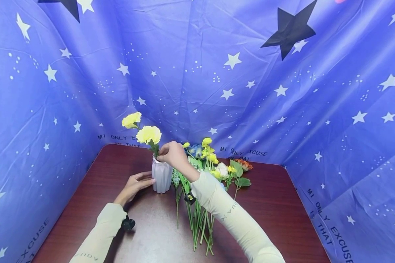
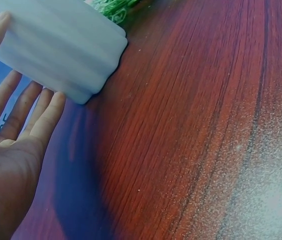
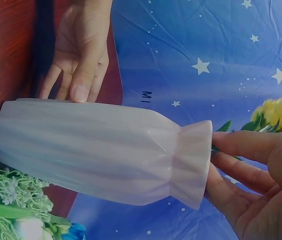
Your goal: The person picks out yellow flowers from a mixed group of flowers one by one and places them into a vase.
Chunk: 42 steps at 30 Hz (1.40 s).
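Observation:
A pale, fluted vase (image 1: 162, 179) stands upright on the table. My left hand (image 1: 135, 187) is at its left side, fingertips against the wall; in the left wrist view the fingers of this hand (image 2: 11, 160) look nearly straight beside the vase (image 2: 66, 50). At the vase mouth, my right hand (image 1: 177, 156) pinches the stem of a yellow carnation (image 1: 149, 134). A second yellow carnation (image 1: 131, 119) leans out further left. The right wrist view has the right hand (image 3: 266, 175) close against the rim of the vase (image 3: 96, 150); the stems inside are hidden.
Right of the vase lies a pile of artificial flowers, with yellow blooms (image 1: 208, 149), a white rose (image 1: 222, 169) and an orange flower (image 1: 244, 164). Their green stems (image 1: 200, 226) point toward the front of the brown table (image 1: 263, 212). A blue star-printed cloth (image 1: 191, 73) surrounds the table.

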Each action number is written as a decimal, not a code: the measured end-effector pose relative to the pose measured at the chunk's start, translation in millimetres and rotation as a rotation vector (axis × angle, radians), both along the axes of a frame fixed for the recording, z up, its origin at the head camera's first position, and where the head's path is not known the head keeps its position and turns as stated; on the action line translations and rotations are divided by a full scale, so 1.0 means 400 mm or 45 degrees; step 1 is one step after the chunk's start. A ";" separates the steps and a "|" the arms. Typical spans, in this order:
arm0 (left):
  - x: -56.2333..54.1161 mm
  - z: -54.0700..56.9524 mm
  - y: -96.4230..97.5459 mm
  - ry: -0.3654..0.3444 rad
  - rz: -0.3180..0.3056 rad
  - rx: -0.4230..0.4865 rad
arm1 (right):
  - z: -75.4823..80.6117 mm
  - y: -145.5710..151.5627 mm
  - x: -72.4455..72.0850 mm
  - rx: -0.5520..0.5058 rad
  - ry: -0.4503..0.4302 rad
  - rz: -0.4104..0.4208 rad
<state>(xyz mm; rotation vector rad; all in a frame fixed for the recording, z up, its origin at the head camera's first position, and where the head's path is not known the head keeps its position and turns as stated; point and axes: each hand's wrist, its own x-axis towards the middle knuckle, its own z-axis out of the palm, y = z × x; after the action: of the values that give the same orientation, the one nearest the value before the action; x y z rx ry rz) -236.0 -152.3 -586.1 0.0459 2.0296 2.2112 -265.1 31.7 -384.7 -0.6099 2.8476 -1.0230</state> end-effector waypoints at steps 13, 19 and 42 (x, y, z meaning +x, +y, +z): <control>-0.007 0.016 -0.004 0.016 -0.027 -0.063 | 0.002 -0.003 0.001 0.130 0.049 -0.012; -0.011 0.019 -0.005 -0.008 -0.048 -0.044 | 0.003 -0.004 0.001 0.160 0.036 -0.017; 0.000 0.025 0.000 -0.042 -0.042 -0.026 | 0.054 0.073 0.010 -0.102 -0.119 0.065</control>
<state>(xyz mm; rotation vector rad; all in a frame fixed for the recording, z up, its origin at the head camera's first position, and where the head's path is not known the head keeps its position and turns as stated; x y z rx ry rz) -236.0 -152.4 -576.2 0.0399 2.0193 2.1572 -261.2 60.7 -363.0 -0.6203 2.7078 -1.1302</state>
